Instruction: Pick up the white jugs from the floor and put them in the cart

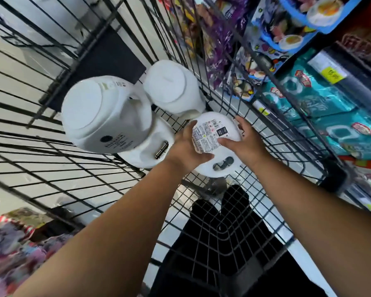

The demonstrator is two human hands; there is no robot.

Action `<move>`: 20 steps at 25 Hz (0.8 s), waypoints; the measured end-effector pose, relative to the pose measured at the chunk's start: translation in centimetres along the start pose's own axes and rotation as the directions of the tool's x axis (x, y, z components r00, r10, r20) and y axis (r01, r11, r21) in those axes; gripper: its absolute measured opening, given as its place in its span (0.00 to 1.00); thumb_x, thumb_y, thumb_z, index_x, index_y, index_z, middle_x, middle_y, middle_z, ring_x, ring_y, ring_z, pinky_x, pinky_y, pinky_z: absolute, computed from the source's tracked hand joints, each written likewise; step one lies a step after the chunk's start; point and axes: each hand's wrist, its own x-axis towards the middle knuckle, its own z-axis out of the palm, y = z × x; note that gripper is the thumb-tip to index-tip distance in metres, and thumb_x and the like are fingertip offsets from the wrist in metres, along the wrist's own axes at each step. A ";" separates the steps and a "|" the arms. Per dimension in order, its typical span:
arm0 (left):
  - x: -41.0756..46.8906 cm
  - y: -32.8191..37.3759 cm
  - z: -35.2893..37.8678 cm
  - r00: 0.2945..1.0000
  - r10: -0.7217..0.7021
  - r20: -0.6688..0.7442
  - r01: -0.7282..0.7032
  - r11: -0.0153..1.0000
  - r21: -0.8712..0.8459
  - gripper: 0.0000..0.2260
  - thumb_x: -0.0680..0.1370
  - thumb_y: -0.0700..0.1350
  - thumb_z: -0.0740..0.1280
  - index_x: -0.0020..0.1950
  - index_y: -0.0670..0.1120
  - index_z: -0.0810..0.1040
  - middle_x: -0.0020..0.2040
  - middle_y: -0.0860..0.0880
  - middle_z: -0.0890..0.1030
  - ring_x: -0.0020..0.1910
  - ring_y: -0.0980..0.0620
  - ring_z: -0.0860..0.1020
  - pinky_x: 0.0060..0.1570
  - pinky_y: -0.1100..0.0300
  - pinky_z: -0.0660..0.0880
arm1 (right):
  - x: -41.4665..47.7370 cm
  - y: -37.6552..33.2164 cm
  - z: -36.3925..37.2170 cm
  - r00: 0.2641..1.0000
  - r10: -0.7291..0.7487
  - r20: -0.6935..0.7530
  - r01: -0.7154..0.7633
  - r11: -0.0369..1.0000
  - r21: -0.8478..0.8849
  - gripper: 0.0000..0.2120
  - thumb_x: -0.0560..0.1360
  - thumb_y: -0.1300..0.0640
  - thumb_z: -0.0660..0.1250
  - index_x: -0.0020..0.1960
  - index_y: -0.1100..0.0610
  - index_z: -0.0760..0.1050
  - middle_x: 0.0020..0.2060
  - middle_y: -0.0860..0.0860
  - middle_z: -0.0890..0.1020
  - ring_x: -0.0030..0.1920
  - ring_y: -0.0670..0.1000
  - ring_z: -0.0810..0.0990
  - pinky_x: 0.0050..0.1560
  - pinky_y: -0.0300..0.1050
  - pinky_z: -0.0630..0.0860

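I look down into a black wire cart (58, 133). Several white jugs lie inside it. One large jug (101, 116) lies on its side with its bottom toward me, and a second jug (171, 86) lies behind it on the right. Under the large one shows part of another white jug (146, 153) with a handle hole. Both my hands hold a jug with a printed label (214, 133) low in the cart. My left hand (186, 146) grips its left side and my right hand (244, 140) presses its right side.
Store shelves (321, 67) with purple, blue and teal packages run along the right of the cart. Colourful packaged goods (13, 249) sit at lower left. My dark trousers (221, 232) show through the cart's near wire wall. Pale floor tiles lie beneath.
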 end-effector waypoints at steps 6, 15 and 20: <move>-6.2 3.6 -2.9 0.977 0.206 -0.055 -0.204 0.978 0.028 0.46 0.66 0.50 0.79 0.77 0.53 0.58 0.73 0.46 0.68 0.70 0.47 0.69 0.70 0.51 0.69 | -8.1 -3.8 -3.4 0.998 -0.001 -0.062 0.011 0.988 0.152 0.37 0.70 0.54 0.76 0.74 0.44 0.64 0.72 0.48 0.68 0.68 0.50 0.69 0.61 0.46 0.70; -20.3 15.7 -1.4 0.857 0.515 -0.025 -0.515 0.857 0.024 0.38 0.72 0.49 0.77 0.77 0.54 0.61 0.74 0.51 0.68 0.70 0.54 0.68 0.65 0.66 0.63 | -23.8 -5.9 -15.4 0.945 -0.139 -0.297 0.245 0.900 0.361 0.30 0.73 0.55 0.74 0.70 0.42 0.65 0.67 0.44 0.70 0.64 0.49 0.72 0.62 0.48 0.72; -28.3 21.8 8.3 0.720 0.687 0.096 -0.693 0.719 0.058 0.39 0.72 0.47 0.77 0.78 0.48 0.60 0.76 0.51 0.65 0.74 0.51 0.66 0.73 0.52 0.64 | -34.1 1.0 -24.1 0.857 -0.114 -0.502 0.351 0.843 0.408 0.30 0.72 0.56 0.74 0.69 0.43 0.66 0.65 0.51 0.72 0.61 0.53 0.77 0.51 0.42 0.75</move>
